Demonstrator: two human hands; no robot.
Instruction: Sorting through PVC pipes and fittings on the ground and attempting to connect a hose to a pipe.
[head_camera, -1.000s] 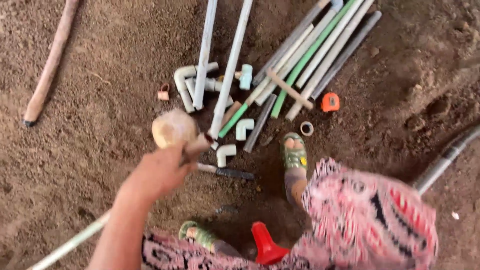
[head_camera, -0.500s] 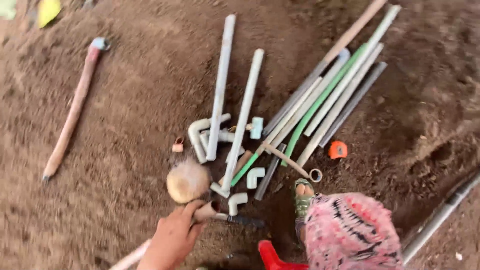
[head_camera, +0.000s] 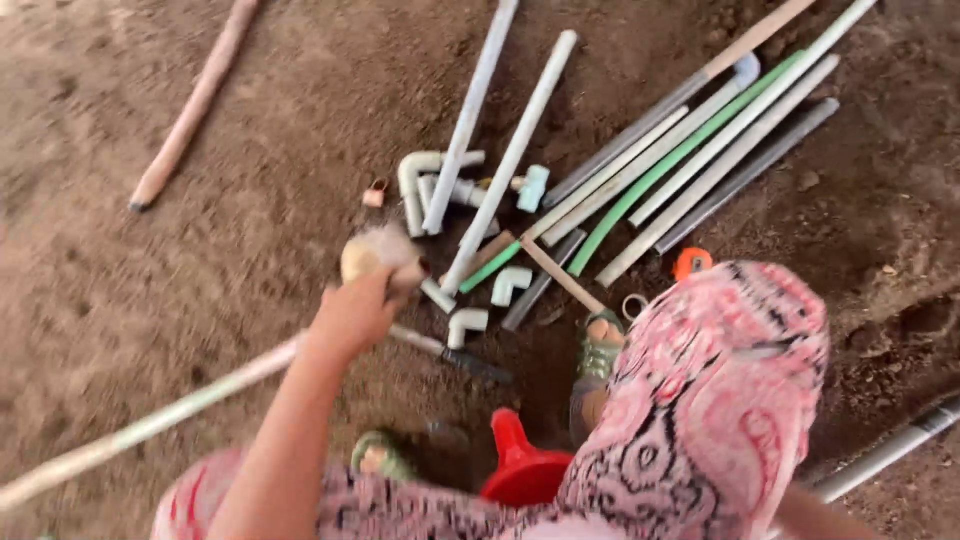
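Above the bare dirt ground (head_camera: 150, 300), near the middle of the view, the left hand (head_camera: 352, 315) is closed around a round tan lump (head_camera: 375, 252), fingers curled tight on its lower side; blur hides what the lump is made of. Just right of the lump lies a heap of pipe pieces: a long white pipe (head_camera: 510, 160) slants up and away from it, with a second grey-white pipe (head_camera: 470, 115) beside that one, and small white elbow fittings (head_camera: 510, 283) rest on the soil right of the lump. Farther right of the lump a bundle of long pipes fans out, among them a green pipe (head_camera: 670, 160). Below the lump a thin pale pipe (head_camera: 150, 425) runs leftward across the ground, passing under the hand. Well to the upper left of the lump a reddish-brown stick (head_camera: 195, 105) lies alone on the soil. Lower right of the lump, a pink patterned garment (head_camera: 720, 390) covers the person's knee, with a sandalled foot (head_camera: 600, 350) planted between it and the fittings, and a red funnel-shaped object (head_camera: 520, 465) sits below the foot. The right hand is out of sight.
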